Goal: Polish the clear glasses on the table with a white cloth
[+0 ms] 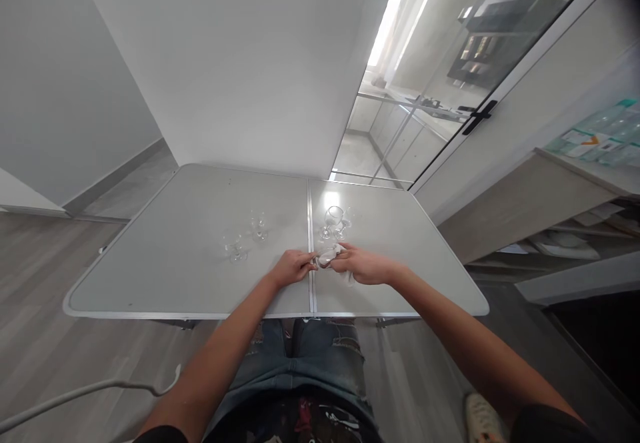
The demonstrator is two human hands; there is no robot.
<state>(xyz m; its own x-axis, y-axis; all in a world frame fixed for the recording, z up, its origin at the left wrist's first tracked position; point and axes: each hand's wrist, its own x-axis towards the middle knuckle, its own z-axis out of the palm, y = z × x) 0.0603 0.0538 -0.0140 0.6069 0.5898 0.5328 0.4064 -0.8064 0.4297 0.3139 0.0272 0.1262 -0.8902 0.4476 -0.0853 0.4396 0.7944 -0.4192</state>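
Note:
Over the table's middle seam, a clear stemmed glass lies tilted on its side between my two hands. My left hand is closed, pinching the glass at its left end. A white cloth is gripped in my right hand, pressed against the right end of the glass; whether it goes inside the bowl I cannot tell. Just beyond my hands, a couple of clear stemmed glasses stand close together. On the left half of the table, one stemmed glass stands nearer me and another glass a little farther off.
The pale folding table has a metal edge and a seam down its middle. Behind it rises a white wall, with a glass door to its right. Plastic bottles sit on a wooden shelf unit at the far right.

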